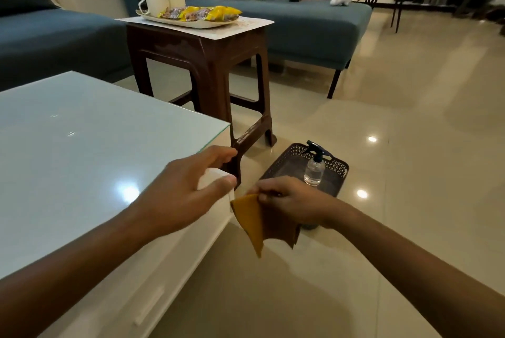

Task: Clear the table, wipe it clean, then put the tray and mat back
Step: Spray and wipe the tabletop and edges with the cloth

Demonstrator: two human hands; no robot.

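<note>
— Holding the orange cloth (254, 224) pinched in our right hand (292, 202), off the table's near right corner; we judge the wiping is about done, or else just about to begin.

— And our left hand (188, 192)?

— Fingers loosely spread over that same corner of the glass-topped table (90, 151), grasping nothing. We cannot tell whether it touches the edge.

— Where are the tray and mat?

— Parked on the brown stool (207, 56) beyond the table's far right corner: the mat (254, 26) lies on the stool, the tray (191, 23) on it, carrying two white mugs (161, 1) and yellow snack packets (202, 13).

— So next?

— Probably drop the cloth into the dark basket (336, 176) on the floor, beside the spray bottle (314, 166), then bring mat and tray back with both hands free.

— Anything awkward?

— The stool's leg stands close by the corner, and the loaded tray wants level carrying. Behind is the blue sofa (300, 23).
</note>
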